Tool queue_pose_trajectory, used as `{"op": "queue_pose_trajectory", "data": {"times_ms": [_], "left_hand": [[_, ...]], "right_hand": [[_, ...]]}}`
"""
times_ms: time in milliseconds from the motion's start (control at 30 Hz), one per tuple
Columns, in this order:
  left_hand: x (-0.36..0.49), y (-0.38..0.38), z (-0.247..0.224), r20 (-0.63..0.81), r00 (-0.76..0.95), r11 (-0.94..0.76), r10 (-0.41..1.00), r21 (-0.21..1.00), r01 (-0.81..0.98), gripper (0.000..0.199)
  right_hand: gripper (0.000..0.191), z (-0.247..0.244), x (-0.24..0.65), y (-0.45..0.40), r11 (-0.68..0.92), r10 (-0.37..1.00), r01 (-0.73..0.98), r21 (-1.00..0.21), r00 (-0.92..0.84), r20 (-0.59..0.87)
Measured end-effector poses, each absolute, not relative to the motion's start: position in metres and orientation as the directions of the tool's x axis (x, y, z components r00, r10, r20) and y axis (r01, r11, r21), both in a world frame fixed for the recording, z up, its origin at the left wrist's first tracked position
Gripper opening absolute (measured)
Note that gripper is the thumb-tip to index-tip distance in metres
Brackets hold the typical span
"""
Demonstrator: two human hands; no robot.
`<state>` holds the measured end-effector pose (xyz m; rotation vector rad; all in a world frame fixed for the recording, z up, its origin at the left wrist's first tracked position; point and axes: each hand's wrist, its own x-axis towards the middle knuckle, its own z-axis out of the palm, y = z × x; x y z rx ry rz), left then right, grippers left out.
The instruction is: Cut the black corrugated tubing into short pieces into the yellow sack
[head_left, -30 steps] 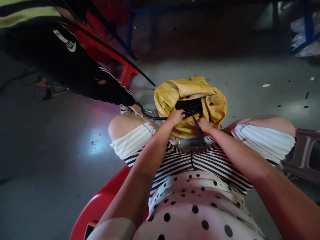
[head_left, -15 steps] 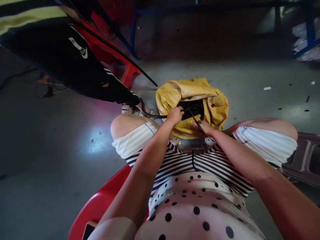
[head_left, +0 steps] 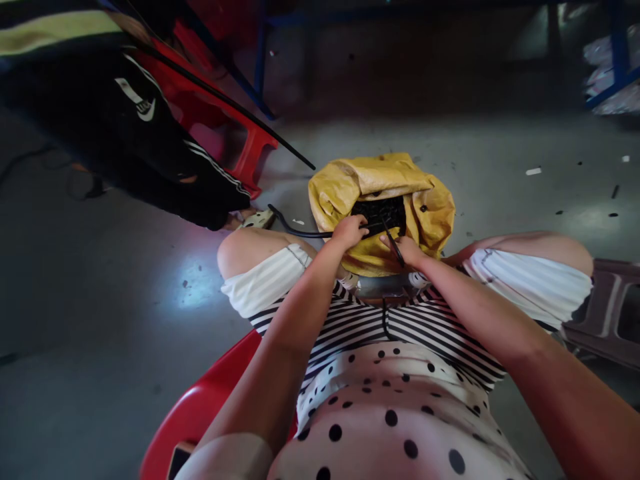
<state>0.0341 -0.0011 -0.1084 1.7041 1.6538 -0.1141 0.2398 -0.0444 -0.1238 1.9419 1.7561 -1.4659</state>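
My left hand (head_left: 349, 232) is closed around a black rubber-like tube (head_left: 305, 234). One end of the tube trails left and curls upward; the other pokes out past my fingers over the yellow woven bag (head_left: 380, 175). In my right hand (head_left: 409, 252) is a pair of dark scissors (head_left: 395, 250), blades pointing up and left, close to the tube's end. Whether the blades touch the tube I cannot tell. Small black pieces (head_left: 383, 210) fill the bag's opening, directly below both hands.
A person in black trousers (head_left: 165, 147) stands at the left, beside a red stool (head_left: 245, 157). A long black strip (head_left: 240, 107) slants down toward the bag. Scraps, including a white one (head_left: 533, 171), lie on the floor. At the right is a brown stool (head_left: 603, 307).
The person at the left has shifted leftward, leg and foot further from the bag. My hands stay over the bag, and the scissors have tilted slightly.
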Motion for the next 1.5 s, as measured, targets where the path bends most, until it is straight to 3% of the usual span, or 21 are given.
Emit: {"op": "queue_pose_trajectory", "data": {"times_ms": [300, 467, 667, 867, 1100, 1500], "left_hand": [[0.024, 0.003, -0.105, -0.58, 0.135, 0.083, 0.803, 0.334, 0.939, 0.03], [0.022, 0.006, -0.103, -0.546, 0.067, 0.13, 0.835, 0.313, 0.941, 0.03], [0.031, 0.002, -0.1, -0.547, 0.109, 0.117, 0.83, 0.362, 0.925, 0.029], [0.036, -0.002, -0.103, -0.545, 0.209, 0.054, 0.812, 0.427, 0.903, 0.031], [0.023, 0.001, -0.108, -0.59, 0.184, 0.026, 0.786, 0.329, 0.944, 0.035], [0.022, 0.002, -0.105, -0.601, 0.139, 0.052, 0.787, 0.288, 0.956, 0.035]], "right_hand": [[0.076, -0.119, 0.243, -0.045, -0.321, 0.743, 0.796, -0.513, -0.124, -0.657], [0.076, -0.12, 0.246, -0.046, -0.345, 0.693, 0.788, -0.51, -0.152, -0.704], [0.081, -0.12, 0.244, -0.047, -0.327, 0.623, 0.794, -0.513, -0.227, -0.748], [0.083, -0.122, 0.241, -0.046, -0.315, 0.647, 0.831, -0.459, -0.166, -0.744], [0.08, -0.121, 0.241, -0.045, -0.264, 0.696, 0.856, -0.445, -0.151, -0.702], [0.07, -0.122, 0.244, -0.047, -0.286, 0.73, 0.831, -0.477, -0.134, -0.67]]}}
